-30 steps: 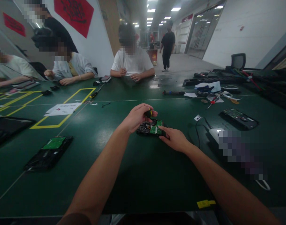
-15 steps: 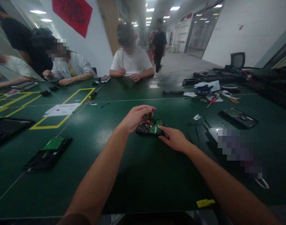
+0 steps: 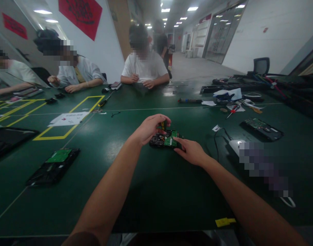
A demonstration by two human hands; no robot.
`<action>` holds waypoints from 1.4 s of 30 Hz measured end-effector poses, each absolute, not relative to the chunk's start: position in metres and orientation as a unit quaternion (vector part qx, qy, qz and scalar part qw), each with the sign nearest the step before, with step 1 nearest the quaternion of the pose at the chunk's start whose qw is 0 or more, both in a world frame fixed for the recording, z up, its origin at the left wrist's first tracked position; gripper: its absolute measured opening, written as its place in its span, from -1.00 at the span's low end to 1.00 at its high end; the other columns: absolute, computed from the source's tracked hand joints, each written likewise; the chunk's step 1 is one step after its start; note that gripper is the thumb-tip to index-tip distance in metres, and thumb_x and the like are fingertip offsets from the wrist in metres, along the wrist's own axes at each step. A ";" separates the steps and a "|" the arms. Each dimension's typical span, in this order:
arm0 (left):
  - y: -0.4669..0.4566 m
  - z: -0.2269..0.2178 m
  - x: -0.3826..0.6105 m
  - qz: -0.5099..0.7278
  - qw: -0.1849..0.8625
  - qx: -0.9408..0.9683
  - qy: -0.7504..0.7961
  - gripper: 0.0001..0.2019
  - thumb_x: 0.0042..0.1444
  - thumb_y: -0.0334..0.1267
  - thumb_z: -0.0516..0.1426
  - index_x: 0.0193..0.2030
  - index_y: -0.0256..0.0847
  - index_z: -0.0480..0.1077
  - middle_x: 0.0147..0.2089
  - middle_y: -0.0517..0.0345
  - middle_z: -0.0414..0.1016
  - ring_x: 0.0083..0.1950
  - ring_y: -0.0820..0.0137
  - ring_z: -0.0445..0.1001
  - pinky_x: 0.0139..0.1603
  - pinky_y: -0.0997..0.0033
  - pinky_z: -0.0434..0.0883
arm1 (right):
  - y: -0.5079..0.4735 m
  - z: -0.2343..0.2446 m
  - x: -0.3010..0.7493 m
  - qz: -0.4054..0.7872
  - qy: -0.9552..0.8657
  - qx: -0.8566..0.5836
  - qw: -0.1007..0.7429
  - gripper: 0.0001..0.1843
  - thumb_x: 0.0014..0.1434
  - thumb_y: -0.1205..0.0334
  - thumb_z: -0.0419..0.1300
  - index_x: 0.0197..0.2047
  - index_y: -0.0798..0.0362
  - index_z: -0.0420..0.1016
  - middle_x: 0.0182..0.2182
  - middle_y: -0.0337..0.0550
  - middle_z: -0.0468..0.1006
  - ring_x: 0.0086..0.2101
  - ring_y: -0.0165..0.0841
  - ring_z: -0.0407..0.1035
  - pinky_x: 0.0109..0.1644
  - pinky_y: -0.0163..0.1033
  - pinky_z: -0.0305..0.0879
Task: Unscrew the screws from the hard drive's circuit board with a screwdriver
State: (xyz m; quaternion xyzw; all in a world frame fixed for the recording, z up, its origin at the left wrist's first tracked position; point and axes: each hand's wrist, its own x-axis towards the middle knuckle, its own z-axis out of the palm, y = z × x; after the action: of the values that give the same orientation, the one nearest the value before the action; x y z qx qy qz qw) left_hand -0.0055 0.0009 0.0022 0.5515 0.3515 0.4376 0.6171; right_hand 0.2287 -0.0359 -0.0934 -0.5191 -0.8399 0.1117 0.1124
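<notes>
In the head view, a small opened black device with a green circuit board (image 3: 171, 140) lies on the dark green table. Dark round parts and thin orange wires show in its left half. My left hand (image 3: 151, 129) is closed around a short screwdriver with a black and yellow handle (image 3: 163, 125), held upright over the device. Fingers hide much of this tool, and I cannot tell whether its tip touches a screw. My right hand (image 3: 189, 150) grips the device's right end, index finger on the board and thumb at the near edge.
Similar opened devices lie left (image 3: 54, 167) and right (image 3: 261, 129). A white power strip (image 3: 234, 147) with a cable is on the right. Farther off are a red screwdriver (image 3: 233, 110), a yellow-black screwdriver (image 3: 102, 101) and a paper sheet (image 3: 68, 119). People sit across the table.
My left hand has turned slightly around the screwdriver, its fingers curling more. The device and my right hand stay put. In the background, a walking person has moved left behind the seated one.
</notes>
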 end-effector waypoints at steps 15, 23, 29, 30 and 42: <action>0.001 0.000 -0.004 0.418 0.658 0.538 0.321 -0.79 0.26 -0.16 0.12 -0.17 -0.25 0.50 -0.15 -0.06 0.56 -0.07 0.25 0.53 -0.21 0.31 0.49 | -0.036 -0.094 0.229 0.116 -0.842 -0.511 0.128 -0.43 0.40 0.01 0.16 0.41 -0.04 0.29 -0.26 -0.16 0.56 -0.35 -0.33 0.38 -0.32 -0.26 0.09; 0.001 0.000 -0.005 0.427 0.609 0.567 0.354 -0.77 0.21 -0.11 0.22 -0.21 -0.25 0.58 -0.09 -0.03 0.55 -0.08 0.31 0.46 -0.31 0.43 0.37 | -0.036 -0.092 0.228 0.120 -0.841 -0.512 0.125 -0.42 0.40 0.01 0.17 0.41 -0.05 0.29 -0.25 -0.16 0.57 -0.34 -0.33 0.39 -0.31 -0.25 0.10; -0.002 0.002 -0.007 0.391 0.609 0.585 0.367 -0.69 0.21 -0.07 0.25 -0.03 -0.22 0.61 -0.10 -0.03 0.58 -0.11 0.33 0.49 -0.27 0.42 0.38 | -0.036 -0.091 0.228 0.113 -0.841 -0.518 0.113 -0.42 0.40 -0.01 0.16 0.41 -0.06 0.28 -0.24 -0.15 0.58 -0.33 -0.31 0.41 -0.31 -0.24 0.11; -0.002 0.002 -0.007 0.387 0.617 0.583 0.359 -0.69 0.22 -0.08 0.24 -0.01 -0.22 0.59 -0.13 -0.03 0.58 -0.13 0.34 0.50 -0.27 0.41 0.38 | -0.036 -0.091 0.228 0.112 -0.841 -0.516 0.114 -0.42 0.40 -0.01 0.16 0.41 -0.06 0.29 -0.24 -0.15 0.58 -0.33 -0.31 0.41 -0.30 -0.24 0.11; 0.000 0.002 -0.005 0.425 0.628 0.535 0.373 -0.83 0.21 -0.18 0.19 -0.21 -0.26 0.43 -0.17 -0.15 0.63 -0.08 0.19 0.59 -0.24 0.30 0.48 | -0.037 -0.093 0.229 0.116 -0.843 -0.510 0.124 -0.43 0.40 -0.01 0.16 0.41 -0.07 0.29 -0.23 -0.15 0.57 -0.33 -0.32 0.39 -0.31 -0.25 0.10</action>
State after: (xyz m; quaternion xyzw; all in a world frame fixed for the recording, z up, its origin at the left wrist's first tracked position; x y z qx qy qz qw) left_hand -0.0050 -0.0001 0.0017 0.5349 0.3731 0.4253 0.6276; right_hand 0.2289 -0.0365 -0.0931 -0.5099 -0.8433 0.1158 0.1242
